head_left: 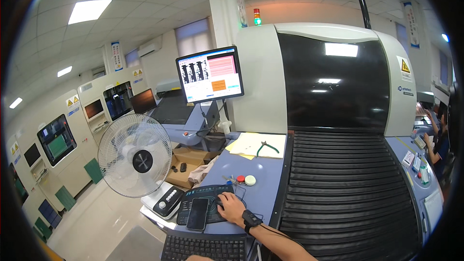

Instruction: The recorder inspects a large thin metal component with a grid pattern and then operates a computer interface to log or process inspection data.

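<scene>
My right hand (232, 209) rests over a dark computer mouse (220, 200), its fingers curled round it, on a black printed mouse pad (186, 207). A black band with a small device sits on that wrist. Just left of the hand, a dark smartphone (197, 214) lies on the pad. Below is a black keyboard (205, 248). A sliver of skin at the bottom edge by the keyboard seems to be my left hand (199, 258); its fingers are hidden. Ahead, a monitor (210, 74) displays black-and-white shapes beside pink and orange panels.
A white fan (135, 155) stands left of the desk. Green-handled pliers (267, 148) lie on paper, with red and white round caps (250, 180) nearer. A large machine with a black ribbed cover (345, 188) fills the right. A person (440, 137) works at far right.
</scene>
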